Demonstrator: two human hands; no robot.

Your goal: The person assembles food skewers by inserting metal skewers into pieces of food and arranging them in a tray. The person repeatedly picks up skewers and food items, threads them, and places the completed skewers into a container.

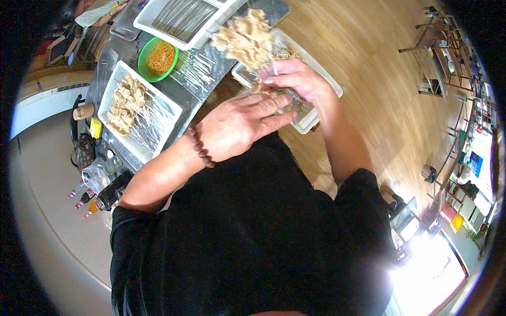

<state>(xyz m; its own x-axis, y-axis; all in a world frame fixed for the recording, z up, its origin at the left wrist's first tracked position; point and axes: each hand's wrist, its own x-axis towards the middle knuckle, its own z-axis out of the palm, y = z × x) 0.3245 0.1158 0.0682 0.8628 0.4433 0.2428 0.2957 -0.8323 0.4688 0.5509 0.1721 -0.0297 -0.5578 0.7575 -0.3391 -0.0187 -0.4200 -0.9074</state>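
A bundle of skewers [246, 39] with pale, folded food pieces at the upper end is in my right hand [300, 79], whose fingers are closed round the sticks. Beside it, my left hand [237, 121] reaches across with its fingers stretched out, near the lower part of the sticks. Whether its fingertips touch them is hard to see. Below both hands lies a white tray [304, 125] with more skewers, partly covered by my hands. To the left, another white tray [174, 113] holds loaded skewers with their bare sticks pointing right.
On the dark table [109, 57] stands a green bowl [174, 64] of rubber bands, with loose sticks [195, 68] next to it. A white tray [208, 36] of thin sticks is at the back. Several bottles [89, 209] stand at the lower left.
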